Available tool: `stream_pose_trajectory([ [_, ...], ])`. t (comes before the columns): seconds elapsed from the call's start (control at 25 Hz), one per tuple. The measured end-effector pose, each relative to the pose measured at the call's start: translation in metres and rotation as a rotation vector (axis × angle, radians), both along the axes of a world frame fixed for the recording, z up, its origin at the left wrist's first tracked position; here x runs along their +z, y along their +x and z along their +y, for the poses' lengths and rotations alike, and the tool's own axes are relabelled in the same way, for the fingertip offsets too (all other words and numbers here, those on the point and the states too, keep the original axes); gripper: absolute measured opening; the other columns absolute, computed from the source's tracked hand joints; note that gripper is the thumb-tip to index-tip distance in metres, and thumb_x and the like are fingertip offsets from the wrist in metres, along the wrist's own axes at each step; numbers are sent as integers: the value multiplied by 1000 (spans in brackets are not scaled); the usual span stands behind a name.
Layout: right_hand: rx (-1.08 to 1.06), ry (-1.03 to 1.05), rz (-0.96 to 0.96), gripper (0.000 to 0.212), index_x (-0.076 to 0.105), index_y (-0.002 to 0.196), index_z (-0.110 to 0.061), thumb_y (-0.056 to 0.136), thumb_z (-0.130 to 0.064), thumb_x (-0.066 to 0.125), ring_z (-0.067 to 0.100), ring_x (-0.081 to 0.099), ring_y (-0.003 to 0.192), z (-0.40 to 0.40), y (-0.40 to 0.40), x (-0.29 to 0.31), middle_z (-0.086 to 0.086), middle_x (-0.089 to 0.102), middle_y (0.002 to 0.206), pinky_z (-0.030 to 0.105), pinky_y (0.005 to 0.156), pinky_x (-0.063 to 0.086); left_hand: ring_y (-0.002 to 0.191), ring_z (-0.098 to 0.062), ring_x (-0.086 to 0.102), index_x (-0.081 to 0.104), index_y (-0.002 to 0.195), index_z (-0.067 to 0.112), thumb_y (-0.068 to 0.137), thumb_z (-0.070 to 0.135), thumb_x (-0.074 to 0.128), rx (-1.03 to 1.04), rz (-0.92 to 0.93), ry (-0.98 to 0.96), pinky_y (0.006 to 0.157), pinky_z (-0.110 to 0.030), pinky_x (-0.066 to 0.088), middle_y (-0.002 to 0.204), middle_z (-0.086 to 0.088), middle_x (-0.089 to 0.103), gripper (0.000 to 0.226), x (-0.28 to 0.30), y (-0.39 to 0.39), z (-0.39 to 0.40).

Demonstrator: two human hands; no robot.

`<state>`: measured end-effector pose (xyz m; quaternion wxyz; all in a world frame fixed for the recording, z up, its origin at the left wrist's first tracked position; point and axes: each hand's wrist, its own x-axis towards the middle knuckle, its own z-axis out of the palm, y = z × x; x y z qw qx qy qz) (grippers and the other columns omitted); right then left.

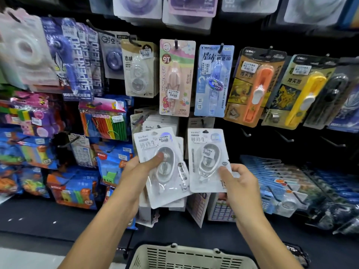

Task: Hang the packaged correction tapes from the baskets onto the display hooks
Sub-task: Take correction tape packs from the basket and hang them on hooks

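My left hand [136, 171] grips a small stack of white packaged correction tapes [165, 167], thumb pressed on the top blister. My right hand [239, 183] pinches a single white correction tape pack [206, 160] by its lower right corner and holds it upright in front of the display. Behind both packs hang more packs of the same kind [155, 123] on a hook. A beige basket [192, 257] sits below my arms at the bottom edge; its inside is out of view.
The black display wall carries a pink My Melody pack [175, 78], a blue correction tape pack [212, 80] and orange and yellow clip pushers [256, 88]. Bare hooks [285, 138] stick out at right. Coloured packets [104, 121] fill the left side.
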<state>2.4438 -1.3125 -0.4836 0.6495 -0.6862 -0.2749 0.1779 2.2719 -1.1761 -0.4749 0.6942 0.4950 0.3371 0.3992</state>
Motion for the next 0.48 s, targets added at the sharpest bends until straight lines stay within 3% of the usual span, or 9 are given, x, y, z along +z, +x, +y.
stream_pose_trajectory([
  [0.08,-46,-39,-117,9,63,92,-28,96,-37,62,3,52,41,-4,4,1,-10,70,63,19,41,38,105,-29,74,74,113,23,84,32,79,51,4,31,101,-53,52,110,0,79,30,2,-6,7],
  [0.16,-74,-21,-45,12,61,100,-26,94,-35,68,2,52,42,1,4,1,-6,70,65,17,39,38,107,-27,74,74,115,26,84,35,79,59,-17,64,103,-54,51,112,2,79,33,3,-9,8],
  [0.24,21,85,350,31,52,116,-21,93,-22,73,6,62,53,10,2,7,4,74,84,24,44,48,105,-25,74,73,116,28,85,37,79,45,-2,100,102,-54,52,112,4,79,33,4,-7,5],
  [0.32,166,169,639,51,41,131,-26,93,-10,70,22,74,83,16,-1,14,14,71,113,36,61,59,101,-22,76,73,115,28,87,34,78,38,7,110,99,-51,55,108,5,79,29,4,-3,-2],
  [0.4,326,107,512,43,50,132,-23,94,-18,69,25,74,98,15,-9,10,8,71,121,36,72,61,95,-18,77,72,113,26,86,32,79,27,10,105,94,-48,58,105,6,80,29,4,1,-8],
  [0.48,448,16,258,24,69,116,-21,92,-24,71,18,75,90,15,-24,2,6,77,108,25,68,59,93,-17,78,72,112,25,78,36,83,29,34,128,90,-47,60,102,6,80,37,4,4,-11],
])
